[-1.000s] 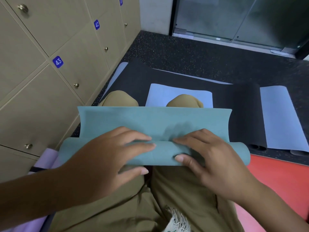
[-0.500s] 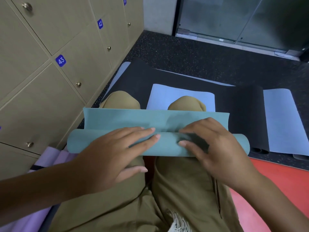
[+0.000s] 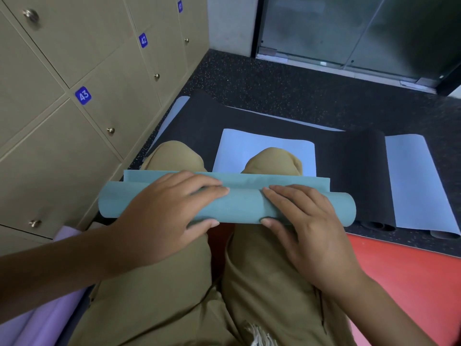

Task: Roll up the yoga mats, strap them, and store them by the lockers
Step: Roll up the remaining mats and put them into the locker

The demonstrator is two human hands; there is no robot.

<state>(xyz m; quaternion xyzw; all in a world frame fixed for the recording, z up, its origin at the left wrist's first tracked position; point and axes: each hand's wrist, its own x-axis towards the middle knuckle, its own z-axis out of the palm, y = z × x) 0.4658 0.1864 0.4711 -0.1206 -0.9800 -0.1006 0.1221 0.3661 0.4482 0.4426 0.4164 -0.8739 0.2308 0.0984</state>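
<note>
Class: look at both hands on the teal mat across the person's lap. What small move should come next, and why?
Probably roll forward once more. The teal rolled yoga mat still has a short flat strip beyond the roll, over the knees. The left hand and right hand both grip the roll, thumbs underneath, well placed to push it on.

Teal mat [image 3: 244,208], black mat [image 3: 349,171], red floor [image 3: 411,283], beige lockers [image 3: 74,146], speckled carpet [image 3: 299,96].

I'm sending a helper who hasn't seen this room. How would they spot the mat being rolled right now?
Start at the tan lockers on the left; a person sits beside them. Across their lap lies the teal mat, nearly rolled into a tube under both hands. It alone is teal; nearby mats are black, pale blue, lilac and red.
</note>
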